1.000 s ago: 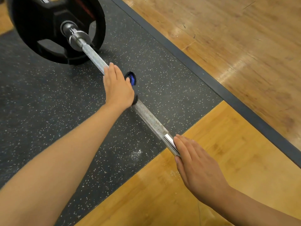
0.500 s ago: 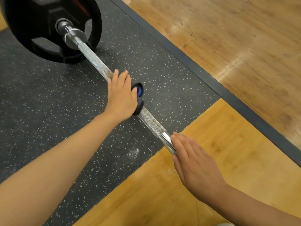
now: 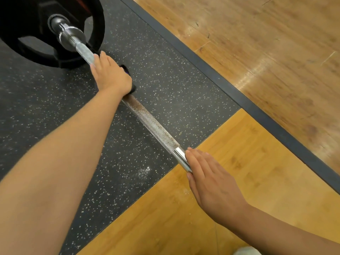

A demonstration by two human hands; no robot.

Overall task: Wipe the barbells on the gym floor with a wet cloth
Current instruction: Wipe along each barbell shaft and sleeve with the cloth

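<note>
A steel barbell (image 3: 154, 126) lies diagonally across the floor, its knurled shaft showing some rust. A black weight plate (image 3: 27, 50) sits on its far end at the upper left. My left hand (image 3: 110, 76) wraps over the shaft close to the plate and grips a dark cloth (image 3: 132, 88) around the bar. Only the cloth's edges, one with a bit of blue, peek out beside the hand. My right hand (image 3: 211, 184) rests with straight fingers on the smooth, shiny section of the bar lower right.
The bar lies over a black speckled rubber mat (image 3: 165, 80) and a yellow wooden platform panel (image 3: 248, 172). A dark border strip (image 3: 239, 94) separates these from the wood floor at the upper right. A white dusty patch (image 3: 145, 171) marks the mat.
My left hand with the cloth first slid a little down the shaft, then moved up it toward the weight plate. My right hand has stayed on the smooth section.
</note>
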